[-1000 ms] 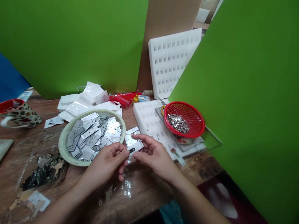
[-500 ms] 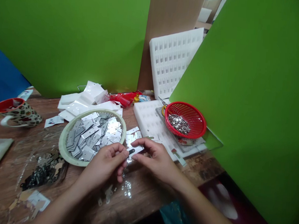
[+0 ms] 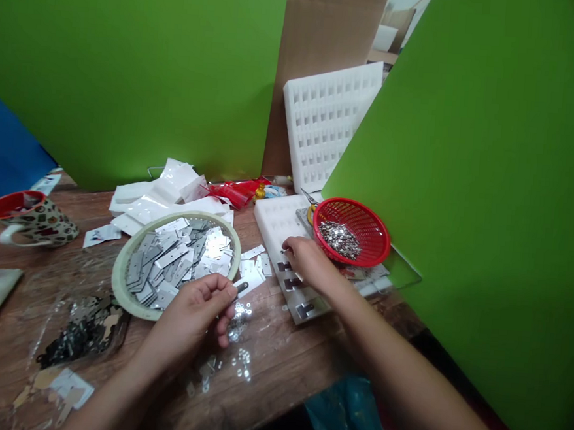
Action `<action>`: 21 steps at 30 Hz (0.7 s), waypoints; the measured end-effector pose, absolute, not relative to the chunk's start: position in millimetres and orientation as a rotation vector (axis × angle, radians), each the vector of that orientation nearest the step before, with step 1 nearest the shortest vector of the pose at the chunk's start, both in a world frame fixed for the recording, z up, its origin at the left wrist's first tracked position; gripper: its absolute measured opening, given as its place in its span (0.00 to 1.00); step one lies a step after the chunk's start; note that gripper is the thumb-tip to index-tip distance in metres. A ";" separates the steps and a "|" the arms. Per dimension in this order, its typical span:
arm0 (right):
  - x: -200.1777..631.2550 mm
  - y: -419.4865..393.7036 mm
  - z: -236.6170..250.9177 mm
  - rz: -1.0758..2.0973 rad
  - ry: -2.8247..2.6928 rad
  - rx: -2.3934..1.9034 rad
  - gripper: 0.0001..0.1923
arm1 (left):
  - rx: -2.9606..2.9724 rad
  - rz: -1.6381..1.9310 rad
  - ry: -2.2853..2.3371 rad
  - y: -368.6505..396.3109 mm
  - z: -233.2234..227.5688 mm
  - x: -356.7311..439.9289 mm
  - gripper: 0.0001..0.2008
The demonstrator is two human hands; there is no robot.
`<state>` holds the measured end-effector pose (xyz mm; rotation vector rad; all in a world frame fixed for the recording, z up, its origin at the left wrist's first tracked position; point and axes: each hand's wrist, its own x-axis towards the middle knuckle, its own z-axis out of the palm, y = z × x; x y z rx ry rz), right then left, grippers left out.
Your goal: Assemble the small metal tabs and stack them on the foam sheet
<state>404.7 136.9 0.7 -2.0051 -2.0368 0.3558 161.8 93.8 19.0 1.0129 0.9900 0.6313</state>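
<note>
Having left the silvery plate (image 3: pixel 253 282), the right hand (image 3: pixel 308 262) now reaches to the white foam tray (image 3: pixel 273 222), its grip unclear. The left hand (image 3: pixel 200 306) pinches the plate just beside a pale bowl (image 3: pixel 120 283) of similar pieces (image 3: pixel 172 254) on the wooden desk (image 3: pixel 276 365), green panels (image 3: pixel 144 67) and brown cardboard (image 3: pixel 324 27) standing around.

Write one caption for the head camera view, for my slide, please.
Left hand holding a silvery plate near a bowl of similar plates, right hand at the flat white foam tray.
</note>
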 end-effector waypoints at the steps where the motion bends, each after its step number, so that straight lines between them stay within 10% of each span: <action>1: 402.4 138.8 -0.9 0.342 -2.060 -2.024 0.11 | 1.024 0.636 0.985 92.9 18.9 160.8 0.15; 13: 383.7 134.2 13.7 0.427 -2.027 -1.993 0.07 | 1.452 0.635 1.085 70.6 19.2 128.2 0.12; 21: 332.8 75.1 48.4 1.694 -1.629 -1.202 0.05 | 2.293 0.595 0.810 58.8 18.4 101.2 0.09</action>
